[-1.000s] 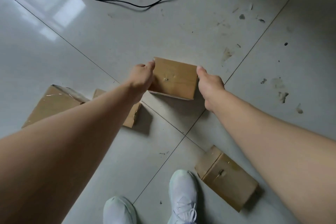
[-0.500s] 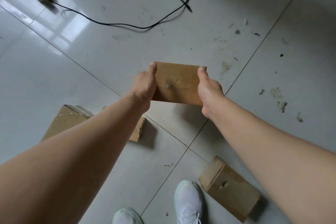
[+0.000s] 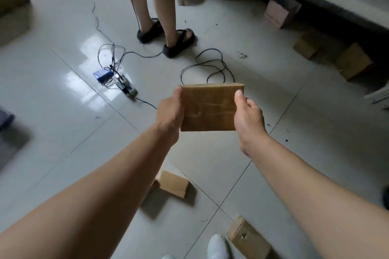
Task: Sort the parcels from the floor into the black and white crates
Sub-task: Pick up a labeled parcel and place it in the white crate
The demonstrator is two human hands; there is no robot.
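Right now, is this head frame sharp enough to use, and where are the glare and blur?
Head view: the parcel and the left hand and right hand gripping it are sharp; window glare whitens the floor beside the blue device; the left edge and the far boxes are smeared; the right side is dim.

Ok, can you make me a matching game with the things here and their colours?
Things:
1. held parcel
2. sandals
3. gadget with wires
4. shoe

Colours:
a. white
b. blue
c. brown
d. black

Pairs: 1-c, 2-d, 3-b, 4-a.
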